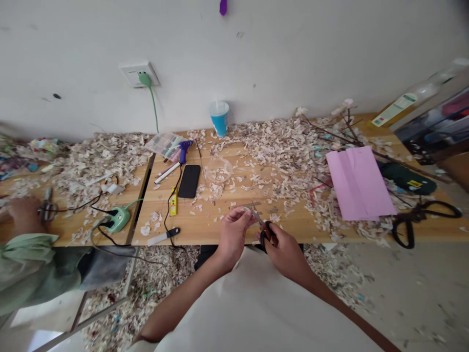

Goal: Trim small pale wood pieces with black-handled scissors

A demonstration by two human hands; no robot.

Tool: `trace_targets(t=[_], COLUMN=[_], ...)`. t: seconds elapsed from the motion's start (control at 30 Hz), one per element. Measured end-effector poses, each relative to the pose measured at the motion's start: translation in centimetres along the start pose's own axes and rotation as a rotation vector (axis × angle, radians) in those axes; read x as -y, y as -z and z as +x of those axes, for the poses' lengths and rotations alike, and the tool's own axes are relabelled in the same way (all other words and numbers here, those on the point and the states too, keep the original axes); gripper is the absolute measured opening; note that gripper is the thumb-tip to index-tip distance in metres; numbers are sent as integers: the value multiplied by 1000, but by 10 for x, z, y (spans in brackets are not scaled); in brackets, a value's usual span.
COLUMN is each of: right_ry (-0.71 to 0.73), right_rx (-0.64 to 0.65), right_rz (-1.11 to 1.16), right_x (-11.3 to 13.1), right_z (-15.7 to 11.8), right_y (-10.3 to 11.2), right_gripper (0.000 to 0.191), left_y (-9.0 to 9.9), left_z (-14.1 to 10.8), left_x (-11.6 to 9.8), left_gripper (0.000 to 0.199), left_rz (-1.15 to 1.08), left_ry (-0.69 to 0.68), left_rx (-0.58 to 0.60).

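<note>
Your right hand [284, 244] is gripping the scissors [264, 228]; your left hand [234, 230] is pinching a small pale scrap [248, 210] above the surface [205, 227]. Keep fingertips clear of blades.

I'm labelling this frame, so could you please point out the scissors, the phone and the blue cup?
scissors [264, 228], head view, black handle by the right hand.
phone [189, 181], head view, screen middle.
blue cup [220, 122], head view, its side.

Item pinched in left hand [234, 233] beside scissors [264, 228] too small to identify; scissor handles hidden by right hand [284, 247].
</note>
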State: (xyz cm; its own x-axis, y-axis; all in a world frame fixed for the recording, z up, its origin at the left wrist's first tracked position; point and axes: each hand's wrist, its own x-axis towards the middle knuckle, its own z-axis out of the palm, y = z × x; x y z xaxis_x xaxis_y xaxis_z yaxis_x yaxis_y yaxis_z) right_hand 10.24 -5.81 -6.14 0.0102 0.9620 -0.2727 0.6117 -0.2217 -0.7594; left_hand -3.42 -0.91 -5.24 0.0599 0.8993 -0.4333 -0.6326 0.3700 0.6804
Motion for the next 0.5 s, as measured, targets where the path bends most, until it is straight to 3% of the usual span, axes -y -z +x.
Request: trace_targets(t=[0.17, 0.37, 0.5], right_ry=[-4, -11, -6], right_rx=[-1, -61, -63], right_rz=[-16, 26, -9], right_x=[-2, -3, -2], right_z=[1, 1, 1], right_y=[-1, -1, 2], right_gripper=[13, 17, 19], left_y=[0, -3, -2], left_z=[0, -2, -3], left_x=[1, -4, -5], left_gripper=[16, 22, 21], left_rz=[10, 42, 160], left_ry=[2, -5, -47], left_rx=[9, -66, -19])
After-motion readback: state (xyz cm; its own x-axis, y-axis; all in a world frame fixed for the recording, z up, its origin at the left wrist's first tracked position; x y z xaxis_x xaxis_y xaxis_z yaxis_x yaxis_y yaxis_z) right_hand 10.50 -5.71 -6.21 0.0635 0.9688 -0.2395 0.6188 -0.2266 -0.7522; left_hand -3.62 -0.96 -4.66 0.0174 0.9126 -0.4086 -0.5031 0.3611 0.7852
